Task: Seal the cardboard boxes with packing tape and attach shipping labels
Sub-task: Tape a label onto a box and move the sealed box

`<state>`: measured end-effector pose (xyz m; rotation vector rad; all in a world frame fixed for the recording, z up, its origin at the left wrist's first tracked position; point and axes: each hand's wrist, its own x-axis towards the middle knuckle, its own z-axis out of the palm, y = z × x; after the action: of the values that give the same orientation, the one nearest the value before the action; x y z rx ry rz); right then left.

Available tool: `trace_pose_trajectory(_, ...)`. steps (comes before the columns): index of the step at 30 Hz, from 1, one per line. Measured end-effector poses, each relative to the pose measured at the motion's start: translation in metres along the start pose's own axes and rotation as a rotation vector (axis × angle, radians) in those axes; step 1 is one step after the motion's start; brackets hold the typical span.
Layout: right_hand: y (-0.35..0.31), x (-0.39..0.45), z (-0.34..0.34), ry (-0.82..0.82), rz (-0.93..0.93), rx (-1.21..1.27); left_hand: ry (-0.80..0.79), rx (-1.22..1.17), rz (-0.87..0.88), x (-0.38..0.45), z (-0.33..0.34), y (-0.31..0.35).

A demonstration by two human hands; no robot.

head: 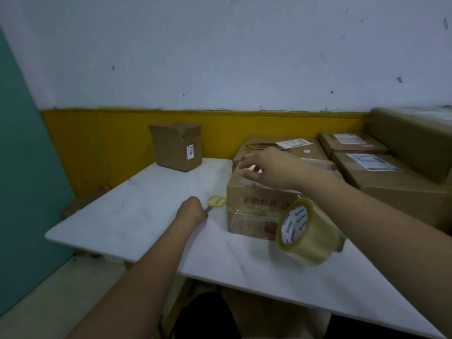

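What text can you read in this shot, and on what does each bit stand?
"019": white sticker on the small open box at the back.
Red characters on the front box: blurred, unreadable.
Blue and red print inside the tape roll: too small.
Shipping labels on three boxes at right: too small.

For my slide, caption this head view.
Left hand grips scissors; right hand presses the box beside a tape roll.

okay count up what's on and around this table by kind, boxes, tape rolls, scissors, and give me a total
Cardboard boxes: 6 (open box, box being taped, box behind it, two labelled boxes, big box)
Tape rolls: 1
Scissors: 1
Total: 8
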<state>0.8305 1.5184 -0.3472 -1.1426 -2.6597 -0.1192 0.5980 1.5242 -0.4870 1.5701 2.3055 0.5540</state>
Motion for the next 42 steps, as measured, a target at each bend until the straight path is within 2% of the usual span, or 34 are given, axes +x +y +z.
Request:
trace_pose_trajectory(4, -0.013, 0.018, 0.017, -0.014, -0.043, -0.049, -0.099, 0.107, -0.049, -0.003, -0.015, -0.001)
trace_pose_trajectory(9, -0.017, 0.027, 0.020, -0.027, -0.094, -0.066, -0.138, 0.067, -0.041, -0.013, -0.026, -0.006)
trace_pose_trajectory(13, -0.019, 0.029, 0.020, -0.048, -0.104, -0.055, -0.147, -0.164, -0.075, -0.011, -0.040, -0.023)
trace_pose_trajectory(16, -0.023, 0.029, 0.017, -0.021, -0.128, -0.061, -0.067, -0.246, -0.098, -0.012, -0.057, -0.031)
trace_pose_trajectory(21, -0.031, 0.026, 0.007, 0.013, -0.159, -0.074, -0.056, -0.476, -0.209, -0.046, -0.092, -0.019)
trace_pose_trajectory(25, -0.039, 0.018, 0.005, 0.054, -0.164, -0.061, 0.102, -0.683, -0.104, -0.083, -0.116, 0.005)
trace_pose_trajectory(29, -0.042, 0.001, -0.005, 0.169, -0.174, -0.096, 0.091, -0.826, 0.085, -0.122, -0.132, 0.049)
trace_pose_trajectory(34, -0.014, -0.035, -0.028, 0.260, 0.007, -0.305, 0.025, -0.762, 0.286, -0.144, -0.121, 0.084)
trace_pose_trajectory(38, 0.036, -0.056, -0.020, 0.266, 0.249, 0.025, 0.000, -0.602, 0.252, -0.167, -0.066, 0.114)
trace_pose_trajectory(42, 0.058, -0.063, 0.017, 0.212, 0.351, 0.144, -0.241, -0.619, 0.301, -0.199, 0.003, 0.147)
